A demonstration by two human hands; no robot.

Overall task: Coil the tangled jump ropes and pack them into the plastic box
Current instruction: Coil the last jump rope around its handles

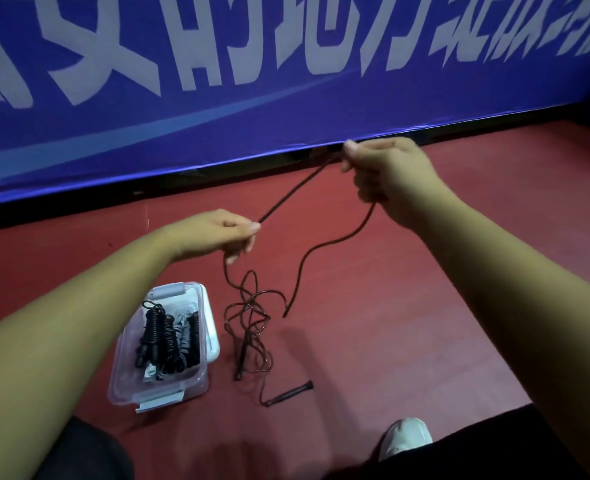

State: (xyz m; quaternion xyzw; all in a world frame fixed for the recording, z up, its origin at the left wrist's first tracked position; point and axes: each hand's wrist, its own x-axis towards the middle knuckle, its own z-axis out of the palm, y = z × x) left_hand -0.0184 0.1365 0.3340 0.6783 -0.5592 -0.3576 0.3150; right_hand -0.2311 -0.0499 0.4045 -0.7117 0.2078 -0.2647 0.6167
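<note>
The jump rope in hand is a thin dark cord, only partly sorted: one stretch runs taut between the two hands, a second strand drops in a loose wave from the right hand, and the rest lies in a knotted tangle of overlapping loops on the floor, just beside the box. Its two dark handles lie on the floor near the tangle, one among the loops and the other a little nearer the person. The left hand pinches the cord between thumb and curled fingers; the right hand, raised and farther out, is closed around the cord too. Judging by this, the rope is being drawn out straight, with coiling and packing yet to come. The plastic box stands open, and several black ropes already lie coiled inside, so a good part of the job looks done. Around all this are the red floor, a blue banner with pale lettering behind, and a light shoe at the lower edge
</note>
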